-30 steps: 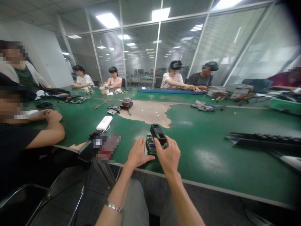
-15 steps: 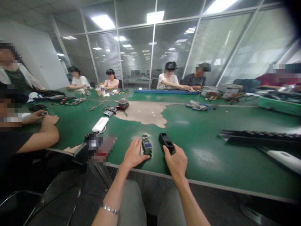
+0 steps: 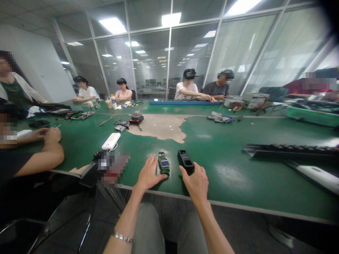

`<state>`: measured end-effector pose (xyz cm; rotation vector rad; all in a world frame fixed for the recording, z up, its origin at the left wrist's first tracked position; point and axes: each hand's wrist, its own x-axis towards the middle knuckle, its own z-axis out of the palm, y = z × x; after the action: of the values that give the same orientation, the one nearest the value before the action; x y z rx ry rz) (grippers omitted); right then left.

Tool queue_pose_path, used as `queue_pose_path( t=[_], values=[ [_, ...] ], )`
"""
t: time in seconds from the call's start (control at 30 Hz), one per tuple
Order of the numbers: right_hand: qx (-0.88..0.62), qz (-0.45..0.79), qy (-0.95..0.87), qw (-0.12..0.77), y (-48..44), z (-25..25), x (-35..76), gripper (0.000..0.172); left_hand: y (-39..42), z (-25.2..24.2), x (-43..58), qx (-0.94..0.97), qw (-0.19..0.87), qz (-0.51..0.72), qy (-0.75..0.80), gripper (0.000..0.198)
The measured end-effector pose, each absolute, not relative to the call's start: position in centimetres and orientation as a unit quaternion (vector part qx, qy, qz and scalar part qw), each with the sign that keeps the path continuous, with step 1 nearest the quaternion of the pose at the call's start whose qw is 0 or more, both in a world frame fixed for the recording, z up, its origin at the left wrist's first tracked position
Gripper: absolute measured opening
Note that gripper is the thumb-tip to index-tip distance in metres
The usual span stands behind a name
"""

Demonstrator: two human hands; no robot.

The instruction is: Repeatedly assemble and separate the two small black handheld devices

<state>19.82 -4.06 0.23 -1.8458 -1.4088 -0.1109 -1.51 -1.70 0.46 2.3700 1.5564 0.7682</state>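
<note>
A small green circuit board stack (image 3: 164, 163) with a little screen rests on the green table near the front edge. My left hand (image 3: 151, 173) lies just left of it, fingers spread, with the thumb by the board's near end. To the right of the board is a black rectangular case (image 3: 185, 159) with cut-out openings. My right hand (image 3: 196, 179) has its thumb and fingers around the near end of this case, and the palm side hides part of it.
A white power bank (image 3: 111, 141) and a blurred item (image 3: 113, 169) are at the left. Long black trays (image 3: 280, 152) and a white device (image 3: 320, 178) lie right. A co-worker's hands (image 3: 50, 135) are at far left; other people sit across the green table (image 3: 222, 141).
The view has shifted slightly. The black case is turned a little, with more of its face showing, and my right hand has shifted around its near end. My left hand stays beside the board.
</note>
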Motion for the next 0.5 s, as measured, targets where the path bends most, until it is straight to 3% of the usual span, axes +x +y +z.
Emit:
queue_pose_path(
  t=[0.1, 0.3, 0.5],
  values=[
    [-0.728, -0.049, -0.550, 0.406, -4.0, 0.2, 19.8, 0.068, -1.7, 0.5, -1.5, 0.803, 0.104, 0.260, 0.527, 0.092],
    [-0.712, -0.026, -0.557, 0.427, -3.6, -0.2, 20.2, 0.052, -1.8, 0.5, -1.6, 0.802, 0.105, 0.259, 0.528, 0.092],
    [-0.659, 0.006, -0.562, 0.500, -4.3, 2.2, 18.9, 0.047, -1.8, 0.3, -1.7, 0.801, 0.111, 0.265, 0.526, 0.091]
  ],
)
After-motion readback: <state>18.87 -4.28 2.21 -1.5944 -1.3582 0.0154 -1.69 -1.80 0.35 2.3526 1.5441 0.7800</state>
